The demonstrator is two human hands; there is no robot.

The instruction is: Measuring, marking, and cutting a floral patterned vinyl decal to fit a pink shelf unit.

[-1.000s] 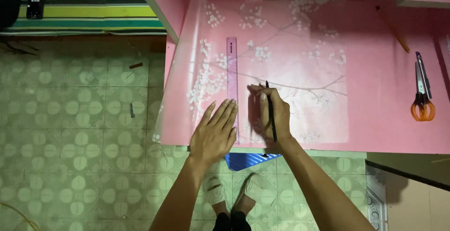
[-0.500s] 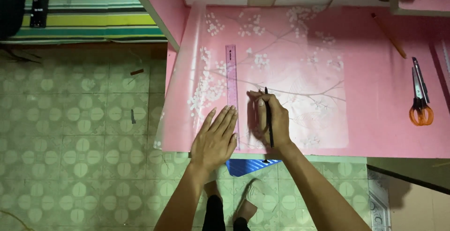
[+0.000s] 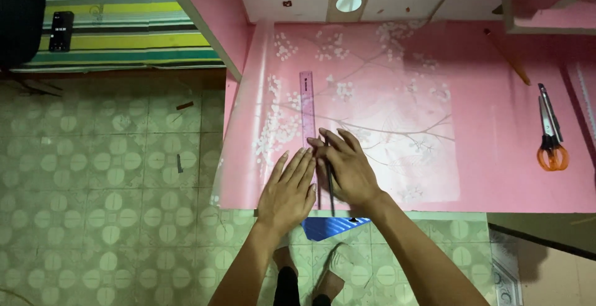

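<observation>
A pink sheet printed with white blossoms [image 3: 397,126] lies spread over a pink table [image 3: 515,175]. A clear pink ruler [image 3: 307,101] runs lengthwise down its left part. My left hand [image 3: 288,188] presses flat on the sheet beside the ruler's near end, fingers together. Just to the right, my right hand [image 3: 347,166] rests over the ruler's lower part and grips a dark pencil [image 3: 330,194] that points toward me along the ruler's edge.
Orange-handled scissors [image 3: 549,138] lie at the table's right side, with a thin brown stick [image 3: 508,58] above them. A blue object [image 3: 332,226] sticks out under the table's front edge. A green tiled floor [image 3: 112,182] lies left; a phone [image 3: 61,31] rests on striped cloth.
My right hand has slid down the ruler toward the table's front edge with the pencil. My left hand stays flat on the sheet.
</observation>
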